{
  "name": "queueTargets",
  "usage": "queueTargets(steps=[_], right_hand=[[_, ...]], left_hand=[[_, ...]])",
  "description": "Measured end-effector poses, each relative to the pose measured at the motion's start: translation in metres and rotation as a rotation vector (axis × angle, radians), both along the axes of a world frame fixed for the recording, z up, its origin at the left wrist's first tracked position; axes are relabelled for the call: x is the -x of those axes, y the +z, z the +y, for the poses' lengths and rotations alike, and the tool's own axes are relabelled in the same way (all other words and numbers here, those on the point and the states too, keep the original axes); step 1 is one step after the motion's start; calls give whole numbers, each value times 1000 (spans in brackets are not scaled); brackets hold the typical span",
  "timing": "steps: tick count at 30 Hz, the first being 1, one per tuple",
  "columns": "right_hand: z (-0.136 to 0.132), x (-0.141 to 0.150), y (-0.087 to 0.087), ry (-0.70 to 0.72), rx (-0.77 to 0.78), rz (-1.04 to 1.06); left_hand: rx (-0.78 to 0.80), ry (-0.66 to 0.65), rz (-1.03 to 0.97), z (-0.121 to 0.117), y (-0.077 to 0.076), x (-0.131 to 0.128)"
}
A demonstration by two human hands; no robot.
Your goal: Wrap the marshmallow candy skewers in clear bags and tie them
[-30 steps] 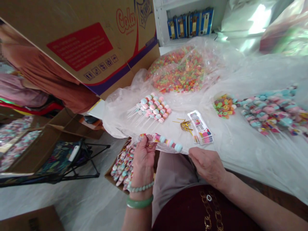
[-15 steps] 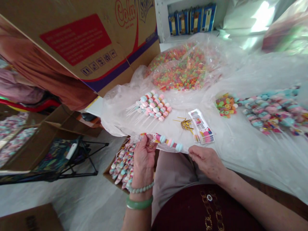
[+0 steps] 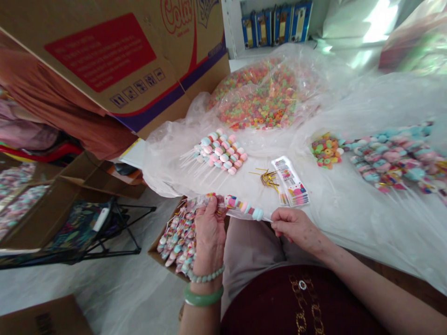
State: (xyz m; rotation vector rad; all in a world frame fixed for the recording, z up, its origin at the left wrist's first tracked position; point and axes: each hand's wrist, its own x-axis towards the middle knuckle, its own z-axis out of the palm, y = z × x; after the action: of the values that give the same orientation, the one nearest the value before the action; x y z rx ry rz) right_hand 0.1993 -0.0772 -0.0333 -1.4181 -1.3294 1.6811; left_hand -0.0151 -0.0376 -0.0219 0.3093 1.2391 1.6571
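Between my two hands a candy skewer (image 3: 246,207) of pastel marshmallows and coloured rings lies nearly level, in a clear printed wrapper. My left hand (image 3: 210,225) is closed on the wrapper's gathered top end, thumb pressing on it. At the other end my right hand (image 3: 293,227) pinches the thin white stick. Beyond them on the table lie a small heap of gold twist ties (image 3: 268,177) and a stack of printed sachets (image 3: 290,181). Unwrapped marshmallow skewers (image 3: 223,151) lie in a bunch farther back to the left.
Below my left hand stands a carton of wrapped skewers (image 3: 178,237). A big clear bag of ring candies (image 3: 258,100) lies at the back, beside a tall cardboard box (image 3: 139,56). Loose ring candies (image 3: 327,151) and a pile of wrapped skewers (image 3: 394,160) are at right.
The wrapper is drawn in more tightly at my left hand, leaving a narrow neck above the candies. My right hand still pinches the stick. The view has shifted slightly.
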Motion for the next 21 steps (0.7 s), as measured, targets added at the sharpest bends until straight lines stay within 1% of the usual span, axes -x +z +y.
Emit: queueTargets(steps=[3,5,8,11,16,21], right_hand=[[2,-1,0,-2,17,-2],[3,-2,2,13,49,52],[4,-1,4,36,100,129],[5,0,4,42,97,117],[6,-1,2,5,107,122],[4,0,-3,29,82,130]], left_hand=[[13,-25,-21,-1,1,-5],[41,-8,-51,-1,1,-6],[36,-6,-45,0,2,-8],[20,-44,-36,0,2,-9],[43,-79,-95,-2,4,-12],[34,-167,-54,-4,6,-18]])
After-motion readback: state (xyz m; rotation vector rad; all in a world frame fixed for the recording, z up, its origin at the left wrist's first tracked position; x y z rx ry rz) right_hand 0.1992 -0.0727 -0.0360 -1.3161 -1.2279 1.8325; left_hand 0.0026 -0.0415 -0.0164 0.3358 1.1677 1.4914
